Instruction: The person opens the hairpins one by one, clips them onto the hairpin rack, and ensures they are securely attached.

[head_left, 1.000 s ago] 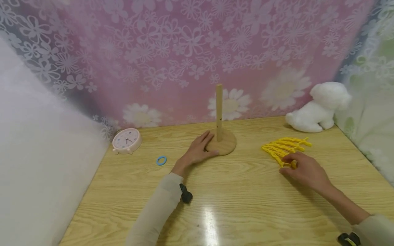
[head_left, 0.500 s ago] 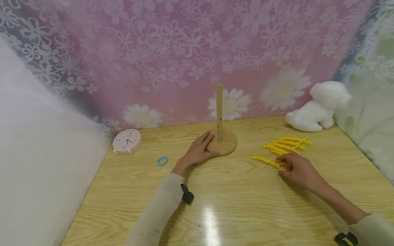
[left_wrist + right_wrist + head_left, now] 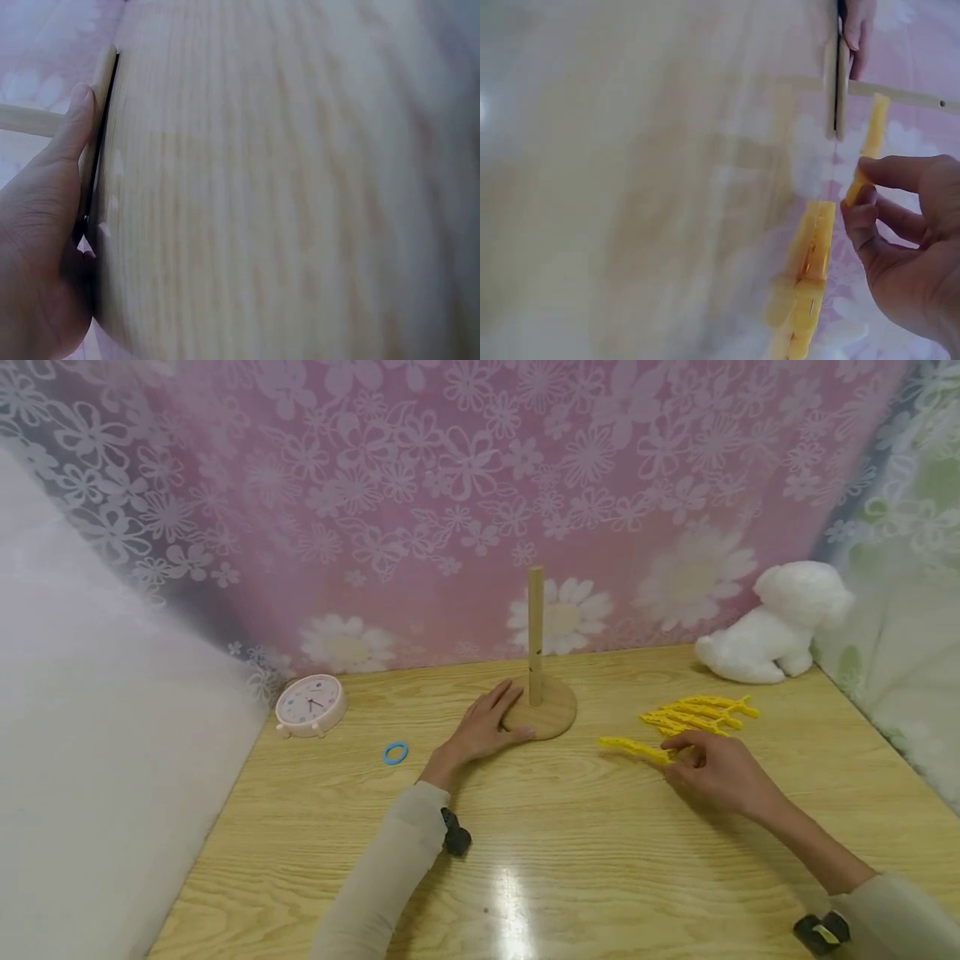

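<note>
My left hand (image 3: 483, 727) rests on the round base (image 3: 551, 718) of a wooden stand, fingers and thumb spread over its left side. A straight wooden post (image 3: 535, 635) with small dark holes rises from that base. In the left wrist view the thumb (image 3: 73, 124) lies flat on the base. Between thumb and fingers my right hand (image 3: 723, 772) pinches a thin yellow branch-shaped plastic piece (image 3: 633, 747), raised over the table in the right wrist view. Several similar yellow branch pieces (image 3: 693, 712) lie side by side just behind the right hand.
A blue ring (image 3: 395, 752) lies left of the left forearm. A pink alarm clock (image 3: 311, 703) sits at the back left, and a white plush dog (image 3: 780, 622) at the back right. Behind the wooden-topped table (image 3: 600, 860) hangs a pink floral curtain (image 3: 450, 485).
My right hand has drawn one yellow piece away from the others and moved it slightly left, toward the stand. The left hand stays on the base.
</note>
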Motion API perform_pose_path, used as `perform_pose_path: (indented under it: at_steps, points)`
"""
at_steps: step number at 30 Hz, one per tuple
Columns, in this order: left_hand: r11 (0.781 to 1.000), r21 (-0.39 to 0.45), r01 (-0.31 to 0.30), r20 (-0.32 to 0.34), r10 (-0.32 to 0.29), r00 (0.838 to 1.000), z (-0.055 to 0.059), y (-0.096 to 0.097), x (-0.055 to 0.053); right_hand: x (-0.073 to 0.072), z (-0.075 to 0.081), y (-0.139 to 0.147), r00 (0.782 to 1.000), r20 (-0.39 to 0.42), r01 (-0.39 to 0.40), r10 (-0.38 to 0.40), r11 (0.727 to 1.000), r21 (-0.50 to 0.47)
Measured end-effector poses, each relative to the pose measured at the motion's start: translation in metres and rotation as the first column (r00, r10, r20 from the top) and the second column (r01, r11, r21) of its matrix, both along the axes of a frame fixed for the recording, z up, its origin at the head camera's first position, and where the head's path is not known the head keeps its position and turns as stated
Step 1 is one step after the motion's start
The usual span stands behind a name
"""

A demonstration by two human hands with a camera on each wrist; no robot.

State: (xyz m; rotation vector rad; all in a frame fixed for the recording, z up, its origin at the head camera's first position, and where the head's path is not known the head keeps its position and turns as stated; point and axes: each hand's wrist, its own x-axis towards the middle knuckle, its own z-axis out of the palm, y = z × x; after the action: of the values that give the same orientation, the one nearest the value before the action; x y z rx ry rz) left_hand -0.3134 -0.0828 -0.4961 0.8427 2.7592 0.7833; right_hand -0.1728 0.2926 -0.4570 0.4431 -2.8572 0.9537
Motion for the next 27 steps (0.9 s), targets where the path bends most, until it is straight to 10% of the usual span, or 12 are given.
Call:
perform_pose_path:
  at_steps: [13,27]
  points:
    - [0.999,0.014,-0.032,0.017,0.032,0.999,-0.001,-0.001,0.0,-0.047,0.015,-0.028,0.994,-0.11,-0.035,0.022,0.993,-0.114]
    - [0.999,0.015,-0.052,-0.008,0.052,0.999,-0.004,-0.001,-0.003,-0.093,0.006,-0.059,0.989,-0.135,-0.055,0.056,0.998,0.01]
